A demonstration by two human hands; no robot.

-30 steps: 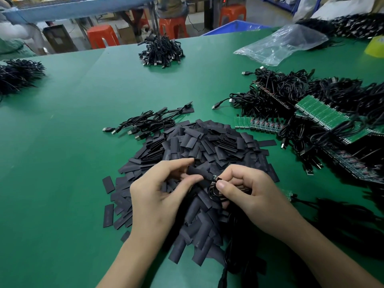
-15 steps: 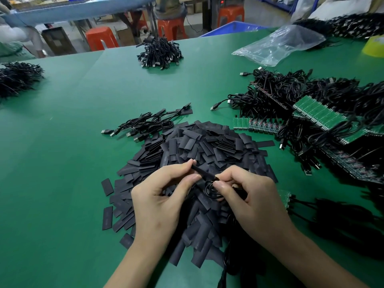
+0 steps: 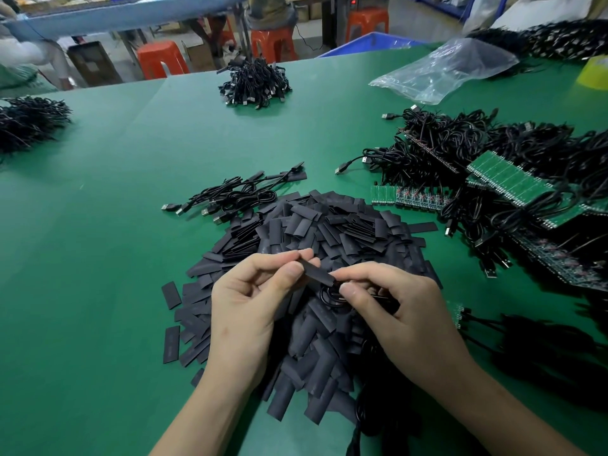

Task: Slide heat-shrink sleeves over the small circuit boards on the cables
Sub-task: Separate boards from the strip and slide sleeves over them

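Sleeve point(image 3: 316, 273), cable point(image 3: 330, 297) over pile point(image 3: 332, 225) (table point(image 3: 98, 258) leftward)

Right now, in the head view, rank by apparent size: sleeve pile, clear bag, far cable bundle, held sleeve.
1. Sleeve pile, plainly largest.
2. Clear bag.
3. Far cable bundle; both lie farther off, so true sizes are unsure.
4. Held sleeve, pinched in the left hand; the right hand pinches a cable.

Black sleeves point(image 3: 316, 232), green table point(image 3: 98, 258) (plain), orange stools point(image 3: 158, 59)
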